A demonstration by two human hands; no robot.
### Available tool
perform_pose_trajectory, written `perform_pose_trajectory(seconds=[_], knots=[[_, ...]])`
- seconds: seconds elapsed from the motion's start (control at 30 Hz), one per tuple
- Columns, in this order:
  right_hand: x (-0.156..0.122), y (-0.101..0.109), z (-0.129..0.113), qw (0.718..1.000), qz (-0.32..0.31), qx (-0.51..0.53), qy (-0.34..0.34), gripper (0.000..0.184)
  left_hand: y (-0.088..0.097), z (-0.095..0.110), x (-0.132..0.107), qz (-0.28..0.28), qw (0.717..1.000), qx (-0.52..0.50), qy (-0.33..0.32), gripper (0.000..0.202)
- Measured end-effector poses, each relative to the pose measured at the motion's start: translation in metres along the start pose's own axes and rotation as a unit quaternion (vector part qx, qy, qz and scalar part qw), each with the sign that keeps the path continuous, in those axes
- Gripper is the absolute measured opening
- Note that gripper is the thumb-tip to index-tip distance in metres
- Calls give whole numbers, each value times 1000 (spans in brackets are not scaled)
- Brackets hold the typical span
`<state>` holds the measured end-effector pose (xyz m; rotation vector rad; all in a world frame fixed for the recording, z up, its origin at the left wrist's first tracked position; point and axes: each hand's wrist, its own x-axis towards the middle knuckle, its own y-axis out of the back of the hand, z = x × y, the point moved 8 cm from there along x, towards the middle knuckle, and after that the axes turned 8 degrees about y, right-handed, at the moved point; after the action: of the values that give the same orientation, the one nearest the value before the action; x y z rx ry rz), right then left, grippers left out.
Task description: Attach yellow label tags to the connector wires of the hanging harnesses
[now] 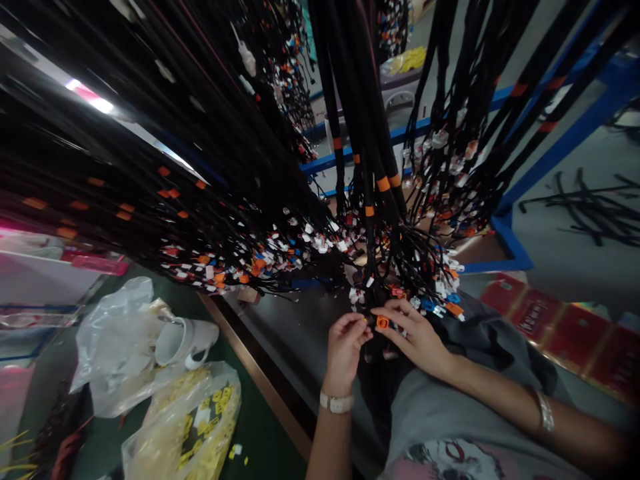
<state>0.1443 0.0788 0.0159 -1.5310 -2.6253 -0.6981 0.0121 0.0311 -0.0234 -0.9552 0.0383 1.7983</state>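
Note:
Low in the middle of the view, my right hand [414, 339] grips an orange connector [383, 323] between thumb and fingers, its open face turned up. Just left of it, my left hand [344, 347] is closed in a pinch on a small yellow piece [365, 321], mostly covered by the fingertips. A narrow gap separates the piece from the orange connector. Black wire harnesses [367, 147] hang down above both hands, ending in white, orange, blue and red connectors. White connectors [356, 295] dangle right above my left fingers.
A green tabletop [265, 417] at left carries a clear bag of yellow pieces [220, 413], another plastic bag [115, 347] and a white mug [187, 340]. A blue frame [515, 247] stands at right by red printed packages [550, 320]. Black tubes [585, 207] lie on the floor.

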Motion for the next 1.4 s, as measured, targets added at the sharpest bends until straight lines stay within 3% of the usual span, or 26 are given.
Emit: perform_pose_trajectory(seconds=[0.23, 0.33, 0.5, 0.67, 0.8, 1.03, 1.4], knots=[[-3, -9, 15, 996, -26, 57, -63, 28, -3, 2, -1, -10, 1000, -8, 0, 18], [-3, -13, 16, 995, -50, 72, -52, 27, -4, 2, -2, -12, 1000, -1, -3, 18], [-1, -17, 12, 993, -72, 88, -16, 31, -3, 8, -3, 8, 995, 77, -62, 19], [-4, -22, 15, 993, -82, 88, -7, 34, -7, 17, -7, 29, 969, 203, -135, 15], [-5, -24, 17, 992, -91, 83, -8, 35, -10, 21, -8, 33, 954, 244, -170, 14], [-5, -25, 15, 992, -90, 85, -6, 34, -13, 21, -9, 14, 953, 245, -178, 12], [-6, -26, 15, 992, -88, 94, -6, 34, -9, 10, -4, 0, 972, 200, -120, 12]])
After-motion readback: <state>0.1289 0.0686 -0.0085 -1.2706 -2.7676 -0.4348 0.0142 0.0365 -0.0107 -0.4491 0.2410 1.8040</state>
